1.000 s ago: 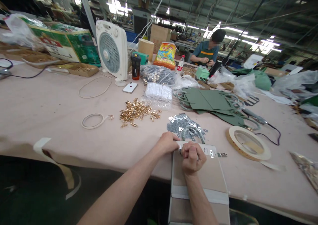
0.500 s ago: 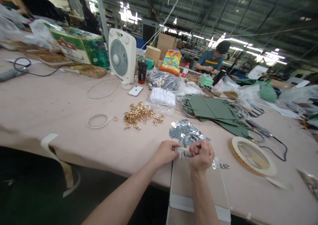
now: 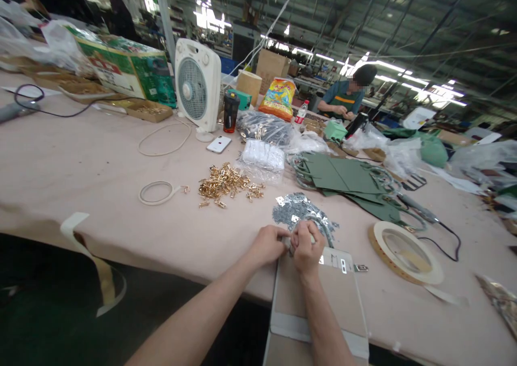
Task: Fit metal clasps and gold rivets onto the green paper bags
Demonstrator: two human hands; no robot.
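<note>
My left hand (image 3: 267, 244) and my right hand (image 3: 307, 246) meet at the near table edge, both with fingers closed in a pinch on a small whitish piece between them; I cannot make out what it is. They rest at the top of a flat beige board (image 3: 323, 296) carrying small metal plates (image 3: 337, 260). Just beyond lies a heap of silver metal parts (image 3: 301, 213). A pile of gold metal clips (image 3: 226, 184) sits further left.
A roll of tape (image 3: 406, 251) lies to the right, with green folded sheets (image 3: 343, 176) and a cabled tool (image 3: 420, 211) behind. A white fan (image 3: 194, 84), a phone (image 3: 218, 144), a white cord loop (image 3: 155, 192) and bags stand farther back. A person (image 3: 347, 94) works at the far side.
My right hand has drawn back left against my left hand, and the whitish piece that showed between them is now mostly covered by the fingers. The view shifted slightly.
</note>
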